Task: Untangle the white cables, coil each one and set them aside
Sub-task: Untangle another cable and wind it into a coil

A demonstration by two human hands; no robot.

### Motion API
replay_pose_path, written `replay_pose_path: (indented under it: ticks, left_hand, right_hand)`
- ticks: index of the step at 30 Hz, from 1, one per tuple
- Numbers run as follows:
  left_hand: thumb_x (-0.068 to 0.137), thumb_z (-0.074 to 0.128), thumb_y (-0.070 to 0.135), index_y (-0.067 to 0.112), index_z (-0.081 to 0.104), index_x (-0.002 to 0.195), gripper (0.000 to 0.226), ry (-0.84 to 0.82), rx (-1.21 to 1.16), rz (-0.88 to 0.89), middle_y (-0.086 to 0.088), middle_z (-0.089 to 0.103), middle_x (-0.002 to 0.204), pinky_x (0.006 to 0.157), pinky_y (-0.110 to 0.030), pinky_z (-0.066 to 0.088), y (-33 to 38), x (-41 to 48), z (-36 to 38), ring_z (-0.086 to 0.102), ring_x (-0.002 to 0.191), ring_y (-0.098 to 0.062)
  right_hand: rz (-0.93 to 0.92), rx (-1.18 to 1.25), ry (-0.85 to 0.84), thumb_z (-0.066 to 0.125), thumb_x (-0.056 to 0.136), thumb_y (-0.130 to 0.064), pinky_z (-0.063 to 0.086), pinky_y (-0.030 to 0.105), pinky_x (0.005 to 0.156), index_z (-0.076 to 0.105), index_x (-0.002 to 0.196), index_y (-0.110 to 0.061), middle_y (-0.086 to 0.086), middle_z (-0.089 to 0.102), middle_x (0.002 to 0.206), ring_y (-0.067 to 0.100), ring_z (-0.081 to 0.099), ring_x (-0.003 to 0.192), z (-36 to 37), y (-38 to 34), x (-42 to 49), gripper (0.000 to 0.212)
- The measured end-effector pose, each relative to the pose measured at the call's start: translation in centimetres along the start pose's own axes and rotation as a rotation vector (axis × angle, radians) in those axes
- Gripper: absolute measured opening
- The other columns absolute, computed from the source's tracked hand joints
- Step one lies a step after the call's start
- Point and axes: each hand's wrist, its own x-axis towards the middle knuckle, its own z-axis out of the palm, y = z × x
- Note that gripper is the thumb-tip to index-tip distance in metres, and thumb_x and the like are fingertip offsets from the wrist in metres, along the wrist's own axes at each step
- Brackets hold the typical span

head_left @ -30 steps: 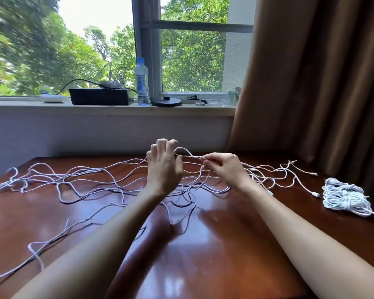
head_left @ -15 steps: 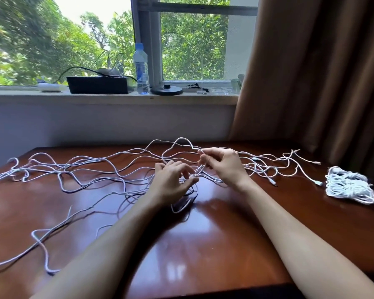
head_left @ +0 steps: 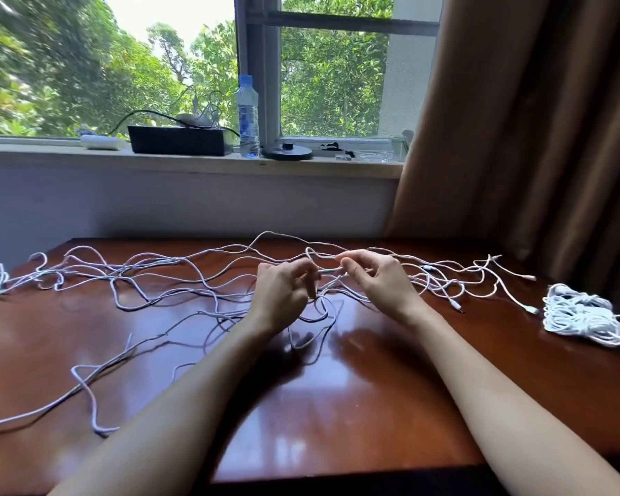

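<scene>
Left hand (head_left: 283, 295) and right hand (head_left: 380, 284) each pinch cables (head_left: 328, 271) left of the coil (head_left: 580, 313). Judged light, limp, snag-prone; hold beside crossings.

The left grip (head_left: 283, 291) and right grip (head_left: 376, 281), close together, each pinch strands of the white cables (head_left: 151, 281) above the surface (head_left: 355, 406). The tangle sprawls left of the left grip. A coiled bundle (head_left: 580, 313) lies well right of the right grip.
</scene>
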Motion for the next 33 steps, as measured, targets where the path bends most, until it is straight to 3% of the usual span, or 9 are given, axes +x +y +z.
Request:
replay_pose_path:
  ticks: [3,6,10,13,16,21,26,30,33]
  left_hand:
    - [0.088,0.054,0.026,0.024,0.066,0.082,0.014,0.031,-0.233,-0.142,0.009,0.07,0.063,0.067,-0.032,0.049,0.3,0.2,-0.3,0.058,0.057,-0.006]
    - [0.089,0.051,0.023,0.021,0.065,0.081,0.016,0.031,-0.388,-0.232,0.001,0.07,0.063,0.068,-0.036,0.049,0.7,0.4,-0.5,0.061,0.061,-0.015]
    - [0.094,0.051,0.02,0.027,0.065,0.084,0.019,-0.029,-0.436,-0.25,-0.005,0.067,0.064,0.067,-0.048,0.049,0.6,0.3,-0.6,0.057,0.061,-0.02]
    - [0.09,0.055,0.031,0.024,0.066,0.09,0.014,-0.119,-0.501,-0.264,-0.003,0.067,0.067,0.066,-0.04,0.046,1.0,0.3,-0.6,0.055,0.062,-0.016]
    - [0.093,0.056,0.032,0.011,0.064,0.096,0.023,-0.166,-0.549,-0.283,-0.004,0.065,0.071,0.064,-0.031,0.045,1.7,0.2,-0.6,0.053,0.059,-0.012]
    - [0.105,0.05,0.015,0.004,0.065,0.09,0.024,-0.177,-0.537,-0.266,-0.003,0.058,0.065,0.056,-0.022,0.041,1.8,-0.1,-0.5,0.048,0.054,-0.012]
    - [0.107,0.044,0.01,0.008,0.059,0.081,0.03,-0.112,-0.723,-0.422,-0.003,0.051,0.061,0.052,-0.022,0.04,2.2,0.4,-0.8,0.044,0.051,-0.011]
    - [0.109,0.038,0.014,0.013,0.053,0.082,0.03,-0.02,-0.979,-0.621,0.003,0.043,0.054,0.042,-0.019,0.029,1.8,1.0,-1.5,0.028,0.042,-0.008]
    - [0.109,0.033,0.012,0.013,0.05,0.087,0.028,0.005,-1.123,-0.701,0.005,0.041,0.051,0.044,-0.019,0.024,1.4,1.3,-1.9,0.023,0.041,-0.007]
  right_hand:
    - [-0.089,-0.182,-0.009,0.071,0.094,-0.029,0.046,0.017,0.085,0.076,0.101,-0.033,-0.01,0.064,0.097,0.009,0.055,0.104,0.0,0.5,0.1,0.01]
    - [-0.136,-0.144,0.006,0.074,0.092,-0.023,0.044,0.012,0.092,0.076,0.095,-0.03,-0.005,0.062,0.11,0.006,0.055,0.113,0.1,0.4,0.1,0.008]
    - [-0.11,-0.022,0.038,0.071,0.094,-0.026,0.054,0.023,0.079,0.077,0.104,-0.026,-0.01,0.075,0.093,0.007,0.071,0.087,0.2,-0.3,0.0,0.011]
    - [-0.168,-0.06,0.113,0.071,0.095,-0.025,0.055,0.036,0.067,0.078,0.108,-0.029,-0.009,0.067,0.082,0.012,0.066,0.067,0.3,0.1,0.1,0.016]
    - [-0.169,-0.059,0.129,0.071,0.095,-0.024,0.055,0.035,0.058,0.078,0.109,-0.028,-0.009,0.061,0.079,0.01,0.061,0.056,0.1,0.1,0.2,0.017]
    - [-0.243,-0.143,0.086,0.072,0.092,-0.023,0.042,0.015,0.067,0.078,0.11,-0.02,-0.013,0.059,0.073,0.004,0.058,0.066,0.5,-0.4,0.0,0.019]
    - [-0.191,-0.175,0.057,0.073,0.092,-0.027,0.043,0.013,0.066,0.075,0.114,-0.023,-0.012,0.066,0.081,0.002,0.057,0.066,0.8,-0.7,-0.2,0.022]
    - [-0.113,-0.167,-0.033,0.073,0.092,-0.031,0.052,0.021,0.07,0.067,0.122,-0.028,-0.006,0.071,0.081,0.005,0.065,0.068,0.5,-0.4,-0.3,0.031]
    - [-0.09,-0.114,-0.015,0.069,0.095,-0.024,0.054,0.021,0.079,0.067,0.109,-0.022,-0.003,0.071,0.083,0.01,0.07,0.08,0.2,-0.5,-0.4,0.014]
